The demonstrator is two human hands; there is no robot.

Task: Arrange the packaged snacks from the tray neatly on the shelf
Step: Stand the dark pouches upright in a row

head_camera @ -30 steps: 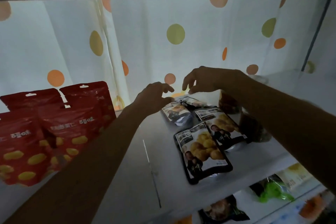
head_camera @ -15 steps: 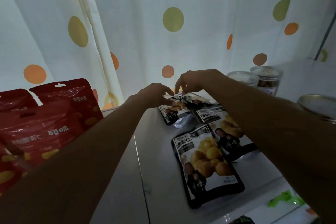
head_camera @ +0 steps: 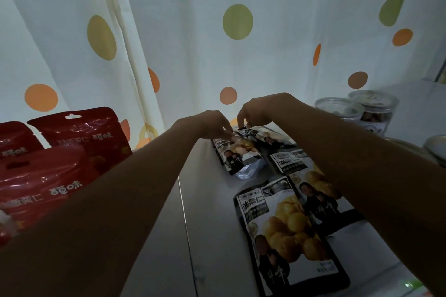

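**A:** Where are the snacks?

**B:** Four black chestnut packets lie flat on the white shelf (head_camera: pixel 212 224), in the lower right of the frame. The near packet (head_camera: pixel 287 231) is largest in view. The middle packet (head_camera: pixel 311 183) lies just above it and is partly hidden by the right forearm.

**A:** And the hands?

**B:** Both reach to the back of the shelf, at the centre of the frame. The right hand (head_camera: pixel 260 109) has its fingers curled down and pinches the upper corner of the far packet (head_camera: pixel 263 134). The left hand (head_camera: pixel 212 124) is curled too, with its tips on the top edge of the left packet (head_camera: pixel 235 154). In this dim light I cannot tell whether it grips that packet or only touches it.

**A:** Do those two packets touch?

**B:** They lie side by side, and their top corners meet under the fingers.

**A:** What else is there?

**B:** Red packets (head_camera: pixel 79 137) stand upright at the left edge. Clear jars (head_camera: pixel 372 111) stand at the right, near the back. A white curtain (head_camera: pixel 237 67) with orange and green dots hangs behind the shelf.
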